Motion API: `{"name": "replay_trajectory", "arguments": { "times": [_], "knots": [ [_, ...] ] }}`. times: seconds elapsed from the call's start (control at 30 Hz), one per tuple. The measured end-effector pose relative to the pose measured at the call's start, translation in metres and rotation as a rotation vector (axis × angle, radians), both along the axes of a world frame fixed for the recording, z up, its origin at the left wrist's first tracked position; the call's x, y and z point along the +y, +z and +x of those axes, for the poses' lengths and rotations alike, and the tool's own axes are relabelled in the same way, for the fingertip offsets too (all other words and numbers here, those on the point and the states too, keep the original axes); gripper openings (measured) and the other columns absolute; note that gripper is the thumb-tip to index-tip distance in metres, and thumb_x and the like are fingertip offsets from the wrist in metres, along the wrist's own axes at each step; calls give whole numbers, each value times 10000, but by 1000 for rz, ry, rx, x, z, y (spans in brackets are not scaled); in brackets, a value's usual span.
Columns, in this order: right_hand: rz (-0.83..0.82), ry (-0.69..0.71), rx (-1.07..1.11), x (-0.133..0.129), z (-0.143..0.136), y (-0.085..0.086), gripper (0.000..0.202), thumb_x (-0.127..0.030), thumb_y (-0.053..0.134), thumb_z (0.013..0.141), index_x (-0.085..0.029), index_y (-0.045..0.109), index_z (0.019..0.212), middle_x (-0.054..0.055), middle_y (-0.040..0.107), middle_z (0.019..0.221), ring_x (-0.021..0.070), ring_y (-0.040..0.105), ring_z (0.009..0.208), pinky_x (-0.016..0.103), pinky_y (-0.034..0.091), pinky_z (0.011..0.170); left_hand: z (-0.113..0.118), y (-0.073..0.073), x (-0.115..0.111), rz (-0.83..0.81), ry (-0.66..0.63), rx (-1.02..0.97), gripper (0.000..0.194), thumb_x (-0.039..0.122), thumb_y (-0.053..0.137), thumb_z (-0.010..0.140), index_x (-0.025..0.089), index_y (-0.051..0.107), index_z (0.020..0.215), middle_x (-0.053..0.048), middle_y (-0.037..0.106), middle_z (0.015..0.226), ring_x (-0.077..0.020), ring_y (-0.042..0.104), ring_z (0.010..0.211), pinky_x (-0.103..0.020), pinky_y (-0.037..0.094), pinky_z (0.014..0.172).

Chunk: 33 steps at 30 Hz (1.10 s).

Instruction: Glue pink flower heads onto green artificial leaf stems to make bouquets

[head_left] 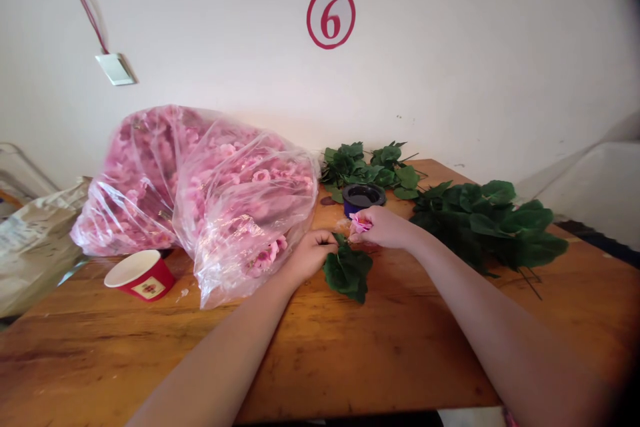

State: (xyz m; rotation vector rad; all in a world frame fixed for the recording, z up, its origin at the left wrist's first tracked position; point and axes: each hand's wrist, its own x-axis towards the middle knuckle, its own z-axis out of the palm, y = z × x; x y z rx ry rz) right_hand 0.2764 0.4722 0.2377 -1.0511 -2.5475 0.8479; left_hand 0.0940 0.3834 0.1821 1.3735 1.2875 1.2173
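My left hand (317, 250) is closed on a sprig of green artificial leaves (349, 271), whose leaves hang down toward the table on its right side. My right hand (379, 227) pinches a pink artificial flower (361, 221), held just above and to the right of the sprig. The two hands are close together, and the fingertips of the right one are partly hidden. Right behind the flower stands a small dark round pot (364, 196) with dark contents that look liquid.
Big clear plastic bags of pink flowers (220, 173) fill the left of the wooden table (320, 360). In front stands a red paper cup (145, 277). Leaf sprigs (370, 167) lie at the back, and a larger leaf pile (500, 223) is on the right. A wall (450, 47) rises behind.
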Motion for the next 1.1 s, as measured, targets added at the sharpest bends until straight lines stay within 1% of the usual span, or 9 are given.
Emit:
{"name": "replay_trajectory", "arguments": {
  "times": [0.2,0.3,0.47,0.63,0.73,0.9,1.0,1.1],
  "knots": [
    [103,51,29,-4,-2,-1,236,-330,662,685,-190,483,621,-34,481,581,118,417,561,237,289,528,1,-2,0,2,14,49,90,203,571,624,131,621,607,9,553,571,-98,468,527,-219,351,523],
    [138,39,4,-6,-3,0,236,-314,674,675,-188,488,605,-16,505,577,127,433,565,242,278,528,2,0,-1,-10,18,78,96,198,560,628,130,625,607,10,552,568,-96,458,518,-217,339,509],
    [122,-16,-8,-9,-6,-1,205,-301,688,659,-187,526,603,4,538,589,144,461,587,245,272,536,2,1,-1,-21,10,112,99,201,547,626,138,615,594,17,534,564,-94,446,523,-214,330,504],
    [106,26,-32,-8,-9,-4,238,-304,650,683,-188,470,579,-23,476,561,121,429,548,245,266,527,2,-1,-1,-37,23,96,94,191,537,626,144,616,609,21,529,559,-94,445,516,-215,337,504],
    [69,27,-38,-6,-11,-6,256,-309,654,682,-187,452,581,-32,460,552,112,418,538,244,263,521,3,0,-3,-39,34,88,92,193,542,628,142,615,609,14,545,573,-99,461,528,-219,348,515],
    [35,-3,-64,-3,-13,-8,255,-320,672,675,-189,468,594,-30,489,553,119,451,541,239,272,517,5,1,-4,-29,56,69,96,202,547,638,138,610,607,11,545,568,-104,470,530,-230,360,531],
    [22,-28,-85,-5,-14,-7,225,-307,673,678,-190,496,605,-25,519,547,125,479,528,238,284,509,4,-1,-4,-33,66,46,82,195,550,629,139,605,604,13,545,567,-101,469,527,-228,361,534],
    [30,-42,-86,-8,-16,-6,228,-294,666,687,-188,494,580,-19,529,534,124,485,509,239,290,503,3,-1,-3,-43,72,54,82,199,559,629,139,611,605,13,551,568,-99,470,530,-220,352,526]
  ]
}}
